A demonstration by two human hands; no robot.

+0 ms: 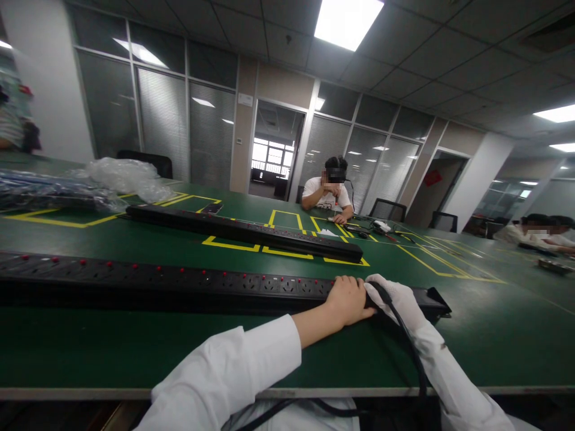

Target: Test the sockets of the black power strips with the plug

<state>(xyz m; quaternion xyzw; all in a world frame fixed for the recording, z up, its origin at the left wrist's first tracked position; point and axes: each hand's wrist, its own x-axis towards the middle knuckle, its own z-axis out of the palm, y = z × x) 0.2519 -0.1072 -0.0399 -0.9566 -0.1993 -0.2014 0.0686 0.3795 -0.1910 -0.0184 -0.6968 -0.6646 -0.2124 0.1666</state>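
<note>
A long black power strip (233, 290) with a row of sockets and small red buttons lies across the table in front of me. My left hand (348, 301), bare, is wrapped over the strip near its right end, thumb on the near side. Right beside it, my right hand (399, 299) wears a white glove and is closed around a thick black cable (406, 335) at the strip. Whatever is on the cable's end is hidden under my fingers. From the glove the cable runs down over the table edge towards my lap.
A second black power strip (251, 230) lies farther back on the green table (135, 353), which has yellow tape outlines. Clear plastic wrapping (128, 176) is heaped at left. Opposite sits a person (330, 194) near cables and small parts. Other people are at the far right.
</note>
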